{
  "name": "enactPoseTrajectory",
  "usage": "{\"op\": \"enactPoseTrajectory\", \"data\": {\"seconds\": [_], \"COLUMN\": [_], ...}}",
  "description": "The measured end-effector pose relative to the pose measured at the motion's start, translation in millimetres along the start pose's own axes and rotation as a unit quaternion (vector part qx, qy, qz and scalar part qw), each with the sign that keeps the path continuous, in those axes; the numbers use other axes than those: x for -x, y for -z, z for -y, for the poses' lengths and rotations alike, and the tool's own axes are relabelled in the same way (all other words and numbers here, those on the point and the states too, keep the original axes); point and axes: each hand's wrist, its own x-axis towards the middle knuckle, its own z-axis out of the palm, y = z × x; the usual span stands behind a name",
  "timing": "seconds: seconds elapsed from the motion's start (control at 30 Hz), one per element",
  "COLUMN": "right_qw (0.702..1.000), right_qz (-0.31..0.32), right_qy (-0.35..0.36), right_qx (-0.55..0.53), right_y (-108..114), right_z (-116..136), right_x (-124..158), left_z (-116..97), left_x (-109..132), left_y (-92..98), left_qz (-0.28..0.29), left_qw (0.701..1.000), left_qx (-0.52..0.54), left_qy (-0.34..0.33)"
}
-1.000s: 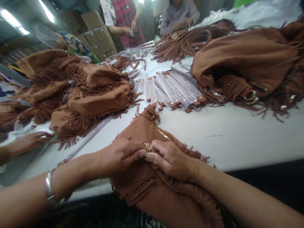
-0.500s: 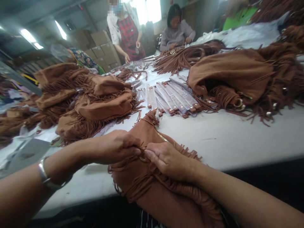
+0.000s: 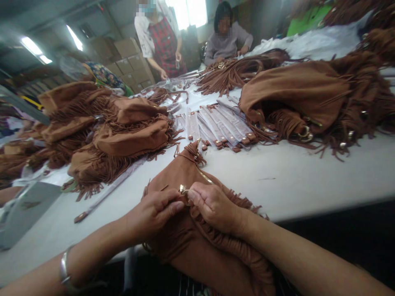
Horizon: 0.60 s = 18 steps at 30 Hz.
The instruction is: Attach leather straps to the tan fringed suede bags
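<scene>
A brown fringed bag lies in front of me, its far end on the table and its near end over the table's front edge. My left hand is closed, thumb and fingers pinching a small brown tab at the bag's middle. Opposite it, my right hand pinches a gold-coloured metal clasp just above that tab. The fingertips of both hands nearly meet, and they hide how clasp and tab are joined. A gold zip runs along the bag beyond my right hand.
Brown fringed bags are piled at the left, and another bag lies at the right. Plastic-wrapped straps lie between them; one wrapped strap lies left. A grey object stands far left. Co-workers are across the table.
My left hand has shifted down and turned, uncovering the gold clasp between the hands. The right hand keeps its pinch. A wrapped strap on the left, formerly behind my forearm, now shows.
</scene>
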Motion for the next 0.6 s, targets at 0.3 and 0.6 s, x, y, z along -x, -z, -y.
{"op": "enactPoseTrajectory", "data": {"seconds": [0.3, 0.6], "right_qw": [0.999, 0.979], "right_qz": [-0.019, -0.008], "right_qy": [0.003, 0.047], "right_qx": [0.042, 0.196], "right_y": [39.5, 72.6], "right_z": [18.5, 20.4], "right_x": [-0.1, 17.4], "left_z": [-21.5, -39.1], "left_x": [-18.5, -28.9], "left_y": [27.7, -1.6], "left_qz": [0.100, -0.033], "left_qw": [0.986, 0.990], "left_qx": [0.083, -0.097], "left_qy": [-0.100, -0.101]}}
